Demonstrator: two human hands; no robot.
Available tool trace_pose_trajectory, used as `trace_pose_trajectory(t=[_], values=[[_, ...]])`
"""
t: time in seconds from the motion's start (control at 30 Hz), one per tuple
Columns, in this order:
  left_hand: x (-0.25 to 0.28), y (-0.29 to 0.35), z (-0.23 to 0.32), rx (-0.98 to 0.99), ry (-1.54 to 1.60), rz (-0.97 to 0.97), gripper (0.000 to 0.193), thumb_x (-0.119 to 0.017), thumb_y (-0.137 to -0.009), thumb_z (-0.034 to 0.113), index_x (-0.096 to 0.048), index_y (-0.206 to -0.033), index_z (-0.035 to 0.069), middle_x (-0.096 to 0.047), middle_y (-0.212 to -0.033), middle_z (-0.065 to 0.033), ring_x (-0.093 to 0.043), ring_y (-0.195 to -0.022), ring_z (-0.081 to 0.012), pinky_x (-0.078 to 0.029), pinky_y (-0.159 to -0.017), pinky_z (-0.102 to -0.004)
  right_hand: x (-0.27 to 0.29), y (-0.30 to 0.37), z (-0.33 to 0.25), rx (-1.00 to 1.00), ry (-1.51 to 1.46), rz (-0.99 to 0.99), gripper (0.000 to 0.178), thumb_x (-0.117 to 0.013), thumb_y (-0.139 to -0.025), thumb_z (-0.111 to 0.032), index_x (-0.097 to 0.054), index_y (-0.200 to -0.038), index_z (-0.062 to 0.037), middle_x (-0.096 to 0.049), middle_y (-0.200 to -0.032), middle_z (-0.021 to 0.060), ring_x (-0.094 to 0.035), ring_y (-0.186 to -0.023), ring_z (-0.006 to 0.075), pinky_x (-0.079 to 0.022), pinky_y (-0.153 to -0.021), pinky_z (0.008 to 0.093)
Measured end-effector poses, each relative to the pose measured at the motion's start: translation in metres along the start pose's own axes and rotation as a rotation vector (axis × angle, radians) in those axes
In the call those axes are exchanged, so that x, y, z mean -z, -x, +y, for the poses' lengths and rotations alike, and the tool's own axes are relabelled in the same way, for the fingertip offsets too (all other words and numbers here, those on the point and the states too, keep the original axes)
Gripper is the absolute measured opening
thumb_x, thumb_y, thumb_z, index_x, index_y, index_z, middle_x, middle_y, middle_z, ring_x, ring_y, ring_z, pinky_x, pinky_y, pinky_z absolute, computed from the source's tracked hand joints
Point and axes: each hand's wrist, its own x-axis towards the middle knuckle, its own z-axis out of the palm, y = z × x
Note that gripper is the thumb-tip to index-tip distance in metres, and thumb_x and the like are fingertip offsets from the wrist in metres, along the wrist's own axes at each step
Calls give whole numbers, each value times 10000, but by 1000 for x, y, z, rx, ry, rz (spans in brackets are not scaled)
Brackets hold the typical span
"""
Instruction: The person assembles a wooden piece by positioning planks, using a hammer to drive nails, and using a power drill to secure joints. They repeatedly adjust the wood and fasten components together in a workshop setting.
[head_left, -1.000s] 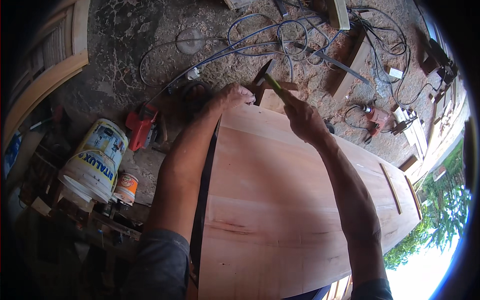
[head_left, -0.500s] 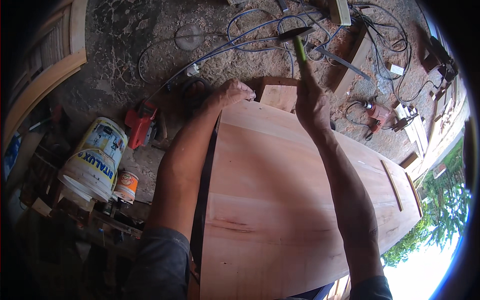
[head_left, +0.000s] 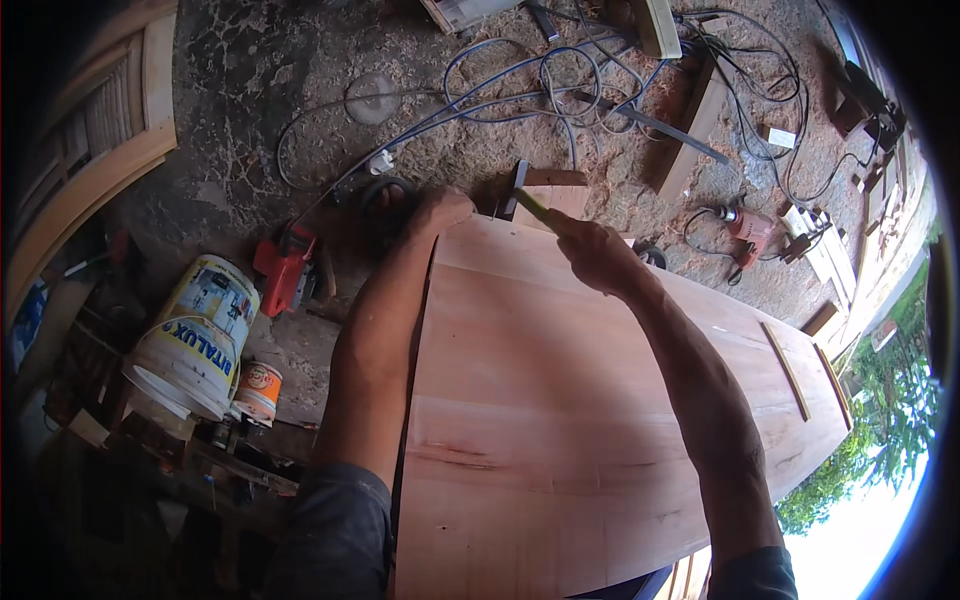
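A large pale wooden panel (head_left: pixel 540 400) stretches in front of me, narrowing toward the right. My left hand (head_left: pixel 447 208) is closed at its far left corner, fingers bent by the edge; whatever they pinch is too small or hidden to make out. My right hand (head_left: pixel 600 258) grips a hammer (head_left: pixel 534 205) by its green handle. The dark hammer head is low, close to the panel's far edge and a little right of my left hand. A wooden block (head_left: pixel 555 192) lies just beyond that edge.
Left of the panel are a red power tool (head_left: pixel 285 268), a white bucket (head_left: pixel 200 325) and an orange-and-white can (head_left: pixel 258 392). Cables (head_left: pixel 500 100) loop over the shaving-strewn floor. A drill (head_left: pixel 748 232) lies at the far right. Two thin wood strips (head_left: pixel 785 370) sit on the panel's right end.
The hammer has swung down and left from its raised position, toward the panel's far left corner. My left hand has shifted slightly left in the picture and stays at the corner.
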Motion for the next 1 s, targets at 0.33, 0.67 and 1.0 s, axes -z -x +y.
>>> trace_pose_trajectory(t=[0.33, 0.67, 1.0], values=[[-15, -6, -24, -118, 488, -10, 268, -536, -907, 215, -711, -1032, 55, -689, -885, -69, -626, -813, -144, -494, -734, -280, 4, 1, -21, 86, 67, 120, 505, -464, -954, -115, -361, -1448, -114, -596, -1179, 276, -611, -1044, 426, -535, -818, 476], [11, 209, 65, -61, 1934, 223, 390, -491, -988, 319, -523, -1250, 32, -613, -1127, -109, -590, -1038, -217, -485, -865, -368, 6, -2, -13, 60, -17, 224, 535, -485, -950, -125, -348, -1466, -169, -631, -1120, 271, -628, -998, 446, -498, -862, 510], [-3, 215, 34, 196, 1620, -174, 312, -609, -900, 262, -615, -1111, 31, -642, -1072, -89, -608, -959, -188, -475, -862, -361, 14, -7, -37, 231, -126, 877, 486, -453, -948, -87, -378, -1428, -77, -579, -1209, 286, -593, -1094, 367, -507, -846, 421]])
